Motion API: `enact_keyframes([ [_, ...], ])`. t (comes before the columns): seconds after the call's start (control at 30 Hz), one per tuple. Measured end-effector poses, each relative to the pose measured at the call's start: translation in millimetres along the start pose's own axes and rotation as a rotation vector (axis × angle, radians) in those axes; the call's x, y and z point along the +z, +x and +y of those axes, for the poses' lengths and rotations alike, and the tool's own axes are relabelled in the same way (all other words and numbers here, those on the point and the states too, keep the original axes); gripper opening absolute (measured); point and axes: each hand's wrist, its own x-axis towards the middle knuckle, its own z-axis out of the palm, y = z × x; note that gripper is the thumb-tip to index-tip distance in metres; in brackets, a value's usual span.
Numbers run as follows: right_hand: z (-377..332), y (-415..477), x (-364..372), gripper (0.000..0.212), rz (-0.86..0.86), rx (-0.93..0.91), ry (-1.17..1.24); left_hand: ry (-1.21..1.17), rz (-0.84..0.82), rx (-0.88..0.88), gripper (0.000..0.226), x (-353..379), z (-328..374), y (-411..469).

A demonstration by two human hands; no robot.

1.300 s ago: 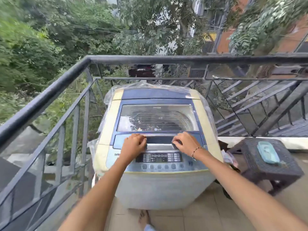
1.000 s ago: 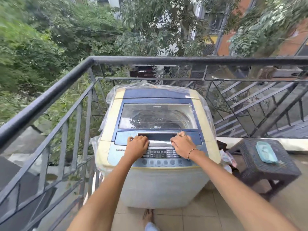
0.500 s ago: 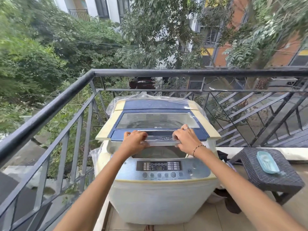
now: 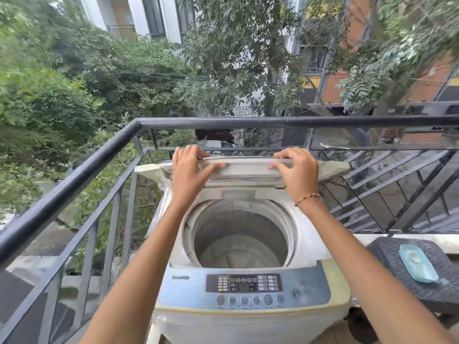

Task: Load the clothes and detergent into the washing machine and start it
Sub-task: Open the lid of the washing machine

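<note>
A top-loading washing machine [image 4: 310,247] stands on the balcony with its lid [image 4: 246,170] raised high and folded back. My left hand [image 4: 190,171] grips the lid's front edge on the left, fingers over the top and thumb underneath. My right hand [image 4: 296,170] grips the same edge on the right; a bracelet is on that wrist. The round drum [image 4: 238,237] lies open below and looks empty. The control panel [image 4: 244,284] with its row of buttons faces me at the front. No clothes or detergent are in view.
A black metal railing [image 4: 82,170] runs along the left and behind the machine. To the right stands a dark woven stool [image 4: 402,276] carrying a light blue lidded tray [image 4: 417,265]. Trees and buildings lie beyond the railing.
Both hands have lifted the lid from closed to nearly upright, and the drum is now exposed. The view has tilted upward and moved closer.
</note>
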Motion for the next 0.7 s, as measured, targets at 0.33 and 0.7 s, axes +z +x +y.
enact_keyframes([
  [0.33,3,76,50,0.021,0.187,-0.070,-0.118,-0.254,0.039,0.036,0.014,12,-17,101],
  [0.7,30,139,96,0.031,0.151,-0.116,-0.175,-0.272,0.201,0.049,0.010,52,-42,169],
])
